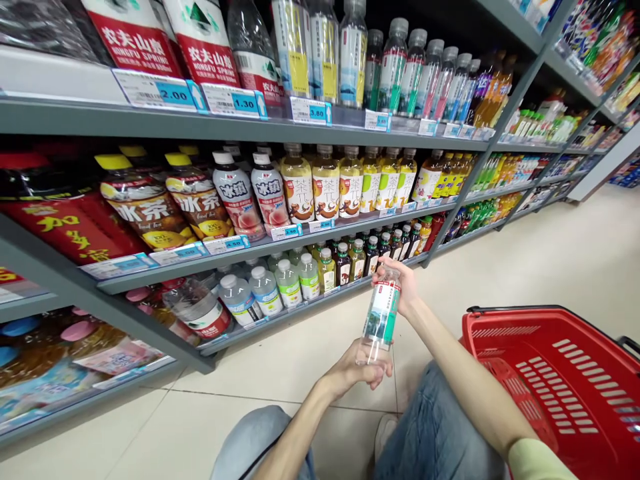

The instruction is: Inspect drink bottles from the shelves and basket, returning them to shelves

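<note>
A clear plastic drink bottle (383, 313) with a white and green label is held between my two hands, tilted slightly, in front of the shelves. My left hand (357, 367) is closed round its lower end, the thumb lying across near the base. Up at the cap end, my right hand (403, 283) grips the bottle from behind, and its fingers cover the cap. Nearest beyond the hands stands the bottom-shelf row of small dark drink bottles (371, 255).
At the lower right a red shopping basket (505, 320) stands on the tiled floor (280, 373). Shelves of bottled drinks run along the left and away to the right, with a grey shelf edge (320, 135) and price tags (311, 111). My bent knees are below.
</note>
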`<move>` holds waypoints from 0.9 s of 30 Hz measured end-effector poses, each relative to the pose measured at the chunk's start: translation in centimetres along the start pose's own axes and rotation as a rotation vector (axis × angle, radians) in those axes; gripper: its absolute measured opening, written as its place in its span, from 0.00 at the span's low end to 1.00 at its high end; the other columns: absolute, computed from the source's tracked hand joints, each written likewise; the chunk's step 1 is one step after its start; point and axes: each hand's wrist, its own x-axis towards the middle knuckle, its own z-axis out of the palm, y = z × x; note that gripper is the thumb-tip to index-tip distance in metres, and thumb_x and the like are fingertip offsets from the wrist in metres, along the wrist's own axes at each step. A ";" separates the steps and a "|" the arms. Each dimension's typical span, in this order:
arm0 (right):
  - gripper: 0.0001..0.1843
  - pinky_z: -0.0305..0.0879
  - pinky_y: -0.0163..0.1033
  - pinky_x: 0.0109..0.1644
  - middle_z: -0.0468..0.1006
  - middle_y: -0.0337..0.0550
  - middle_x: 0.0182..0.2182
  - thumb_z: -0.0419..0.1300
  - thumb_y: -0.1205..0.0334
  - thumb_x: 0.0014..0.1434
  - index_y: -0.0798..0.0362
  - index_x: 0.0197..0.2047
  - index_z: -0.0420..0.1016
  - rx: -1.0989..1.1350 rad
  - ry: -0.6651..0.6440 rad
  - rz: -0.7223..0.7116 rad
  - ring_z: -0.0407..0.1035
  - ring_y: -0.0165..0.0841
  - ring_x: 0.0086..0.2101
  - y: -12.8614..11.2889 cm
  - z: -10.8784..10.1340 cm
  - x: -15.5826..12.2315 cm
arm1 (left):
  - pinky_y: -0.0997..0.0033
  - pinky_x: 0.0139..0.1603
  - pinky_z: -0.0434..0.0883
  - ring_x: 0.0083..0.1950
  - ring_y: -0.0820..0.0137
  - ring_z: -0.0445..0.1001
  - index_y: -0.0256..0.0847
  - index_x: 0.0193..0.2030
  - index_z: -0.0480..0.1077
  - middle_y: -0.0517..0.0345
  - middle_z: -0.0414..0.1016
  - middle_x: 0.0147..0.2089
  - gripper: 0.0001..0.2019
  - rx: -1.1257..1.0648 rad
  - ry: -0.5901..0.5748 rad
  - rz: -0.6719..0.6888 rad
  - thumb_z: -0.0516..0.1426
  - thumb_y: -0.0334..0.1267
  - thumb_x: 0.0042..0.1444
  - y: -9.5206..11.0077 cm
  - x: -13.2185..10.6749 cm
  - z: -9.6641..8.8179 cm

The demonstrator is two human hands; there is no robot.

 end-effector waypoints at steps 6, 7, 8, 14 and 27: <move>0.16 0.67 0.35 0.27 0.66 0.30 0.18 0.70 0.58 0.46 0.50 0.34 0.67 -0.040 -0.007 -0.087 0.68 0.31 0.21 0.2 0.2 0.2 | 0.75 0.31 0.61 0.33 0.72 0.69 0.33 0.37 0.72 0.52 0.73 0.33 0.24 0.130 0.058 0.010 0.71 0.49 0.40 0.8 -0.1 0.3; 0.17 0.67 0.36 0.27 0.66 0.30 0.18 0.69 0.57 0.46 0.50 0.34 0.66 -0.054 -0.007 -0.102 0.68 0.31 0.20 0.2 0.2 0.2 | 0.75 0.33 0.62 0.35 0.71 0.70 0.33 0.38 0.71 0.53 0.73 0.33 0.25 0.131 0.079 0.015 0.71 0.48 0.39 0.8 -0.2 0.3; 0.17 0.67 0.36 0.27 0.66 0.30 0.18 0.69 0.57 0.46 0.50 0.34 0.66 -0.070 -0.004 -0.120 0.68 0.31 0.20 0.3 0.3 0.1 | 0.75 0.33 0.63 0.36 0.70 0.71 0.34 0.40 0.70 0.53 0.73 0.35 0.26 0.134 0.110 0.015 0.72 0.47 0.39 0.8 -0.3 0.2; 0.14 0.65 0.35 0.26 0.69 0.32 0.18 0.68 0.58 0.48 0.51 0.33 0.67 -0.223 0.078 -0.330 0.71 0.34 0.21 1.2 0.5 0.0 | 0.74 0.30 0.61 0.29 0.75 0.66 0.38 0.40 0.66 0.58 0.74 0.34 0.19 0.433 0.551 0.025 0.66 0.40 0.44 -0.2 0.5 -0.8; 0.13 0.63 0.34 0.24 0.70 0.33 0.18 0.66 0.57 0.48 0.52 0.31 0.66 -0.389 0.156 -0.365 0.70 0.34 0.20 3.1 1.1 0.3 | 0.73 0.31 0.62 0.29 0.71 0.67 0.40 0.31 0.66 0.63 0.71 0.27 0.09 0.723 0.780 0.024 0.60 0.30 0.41 -1.5 0.7 -1.6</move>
